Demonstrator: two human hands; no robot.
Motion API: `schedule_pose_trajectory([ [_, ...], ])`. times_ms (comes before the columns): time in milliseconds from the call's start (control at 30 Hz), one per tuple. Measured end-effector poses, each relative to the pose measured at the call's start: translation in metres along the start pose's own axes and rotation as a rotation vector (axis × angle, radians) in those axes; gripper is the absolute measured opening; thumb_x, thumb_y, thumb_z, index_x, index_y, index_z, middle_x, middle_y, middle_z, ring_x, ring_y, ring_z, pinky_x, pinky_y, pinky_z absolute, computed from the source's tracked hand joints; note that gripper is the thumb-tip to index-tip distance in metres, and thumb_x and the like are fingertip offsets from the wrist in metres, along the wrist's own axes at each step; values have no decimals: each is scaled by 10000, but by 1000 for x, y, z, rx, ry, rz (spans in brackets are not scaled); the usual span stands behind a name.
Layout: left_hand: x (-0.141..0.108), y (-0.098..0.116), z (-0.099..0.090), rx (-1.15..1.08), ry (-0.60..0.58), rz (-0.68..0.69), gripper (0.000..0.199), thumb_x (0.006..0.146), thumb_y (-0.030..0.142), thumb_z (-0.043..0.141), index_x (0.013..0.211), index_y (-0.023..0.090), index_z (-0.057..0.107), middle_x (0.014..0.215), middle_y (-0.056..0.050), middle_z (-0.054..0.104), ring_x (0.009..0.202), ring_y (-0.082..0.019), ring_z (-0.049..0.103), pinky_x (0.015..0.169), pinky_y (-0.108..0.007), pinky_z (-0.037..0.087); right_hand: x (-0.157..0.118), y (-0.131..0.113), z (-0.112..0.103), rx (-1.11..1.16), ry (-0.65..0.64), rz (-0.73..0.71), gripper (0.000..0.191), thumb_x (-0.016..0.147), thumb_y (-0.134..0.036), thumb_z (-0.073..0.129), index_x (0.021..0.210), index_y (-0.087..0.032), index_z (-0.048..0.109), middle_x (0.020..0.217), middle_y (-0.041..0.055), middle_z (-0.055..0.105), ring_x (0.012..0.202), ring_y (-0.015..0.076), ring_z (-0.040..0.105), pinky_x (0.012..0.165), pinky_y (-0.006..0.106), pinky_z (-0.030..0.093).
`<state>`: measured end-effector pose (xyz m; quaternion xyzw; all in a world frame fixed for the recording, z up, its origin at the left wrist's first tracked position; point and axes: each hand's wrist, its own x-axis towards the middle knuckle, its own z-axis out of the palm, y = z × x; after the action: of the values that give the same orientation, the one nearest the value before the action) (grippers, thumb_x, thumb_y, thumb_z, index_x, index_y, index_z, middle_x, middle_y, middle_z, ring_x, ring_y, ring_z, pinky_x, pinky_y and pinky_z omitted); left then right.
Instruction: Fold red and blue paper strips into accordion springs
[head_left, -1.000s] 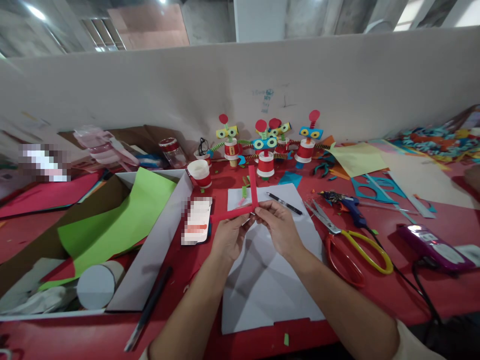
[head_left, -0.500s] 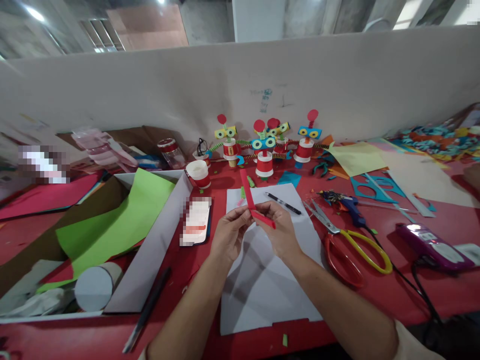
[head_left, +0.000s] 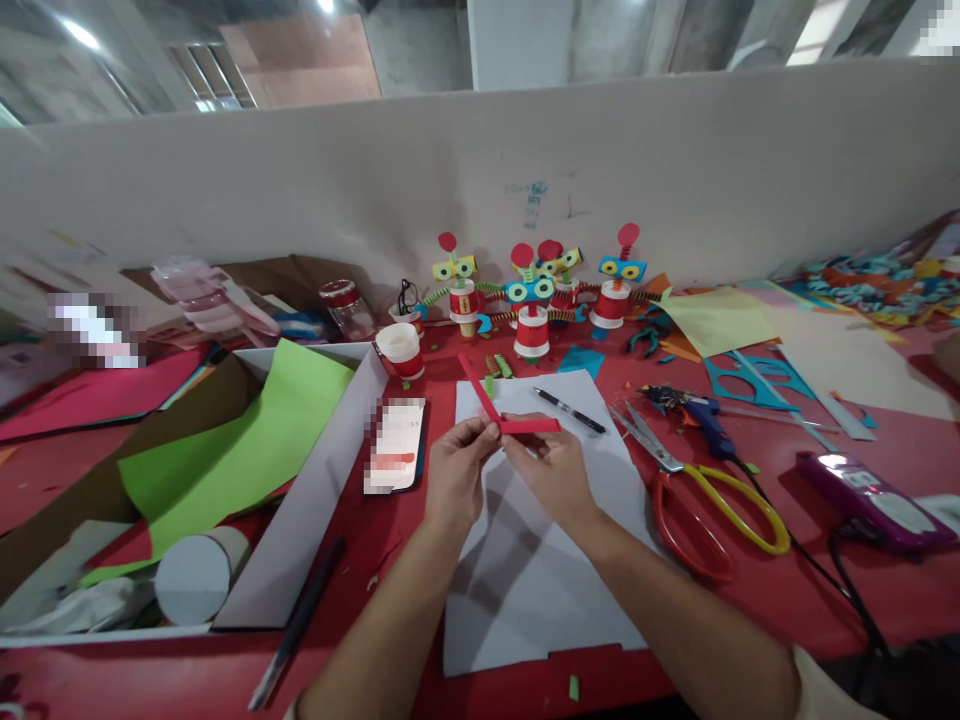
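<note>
My left hand point(head_left: 459, 468) pinches red paper strips point(head_left: 531, 426) where they meet at a corner. One strip points up and to the left, the other lies level toward the right. My right hand point(head_left: 553, 472) grips the same strips just below the level one, its fingertips close to the corner. Both hands are above white paper point(head_left: 540, 590) on the red table. Beyond them on the paper's far edge lie a black pen point(head_left: 568, 410) and small folded green strips point(head_left: 501, 366).
Scissors point(head_left: 679, 467), a glue gun point(head_left: 709, 422) and a purple device point(head_left: 874, 503) are on the right. A phone point(head_left: 396, 445), a box of coloured paper point(head_left: 300, 500) and a dark pen-like tool point(head_left: 300, 620) lie left. Paper-cup figures point(head_left: 532, 332) and stacked cups point(head_left: 401, 350) stand behind.
The red strips have turned anticlockwise at the corner, so the right one is now level and the other leans further left. My right hand's fingers have shifted lower on the strips.
</note>
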<state>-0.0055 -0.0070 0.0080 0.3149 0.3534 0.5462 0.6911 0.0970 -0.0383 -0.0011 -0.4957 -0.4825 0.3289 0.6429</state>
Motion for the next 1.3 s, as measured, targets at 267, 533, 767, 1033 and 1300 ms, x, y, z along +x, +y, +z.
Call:
schedule_pose_trajectory([
  [267, 0, -2, 1, -33, -38, -11, 191, 552, 210, 817, 673, 142, 686, 662, 8, 647, 622, -89, 570, 681, -233, 462, 5, -2, -1, 116, -9, 160, 123, 750, -305, 664, 787, -189, 681, 715, 19, 703, 676, 174, 646, 685, 316, 528],
  [533, 4, 1, -4, 0, -121, -52, 277, 578, 226, 819, 830, 151, 733, 785, -28, 708, 747, -117, 618, 801, -258, 465, 8, -3, -2, 120, -6, 154, 148, 721, -298, 676, 809, -180, 660, 736, 23, 700, 699, 170, 641, 682, 301, 517],
  [767, 9, 1, -8, -19, -69, -71, 235, 501, 214, 859, 651, 147, 692, 661, 6, 670, 649, -101, 610, 724, -239, 493, 8, -1, -5, -2, -51, 110, 141, 746, -291, 616, 829, -181, 652, 743, 21, 670, 683, 165, 614, 655, 291, 494],
  [1033, 10, 0, -12, -164, -27, -245, 259, 500, 188, 867, 632, 141, 650, 581, 19, 626, 551, -71, 577, 606, -187, 508, 10, -1, -6, -12, -134, 1, 173, 722, -244, 644, 886, -224, 594, 964, 17, 567, 681, 114, 589, 617, 259, 501],
  [1300, 5, 7, -7, -247, -144, -318, 222, 576, 110, 805, 683, 172, 620, 660, 28, 647, 580, -70, 587, 605, -180, 509, 12, -1, -8, -45, -190, -85, 59, 750, -215, 654, 808, -222, 642, 865, 8, 578, 706, 130, 568, 657, 274, 482],
])
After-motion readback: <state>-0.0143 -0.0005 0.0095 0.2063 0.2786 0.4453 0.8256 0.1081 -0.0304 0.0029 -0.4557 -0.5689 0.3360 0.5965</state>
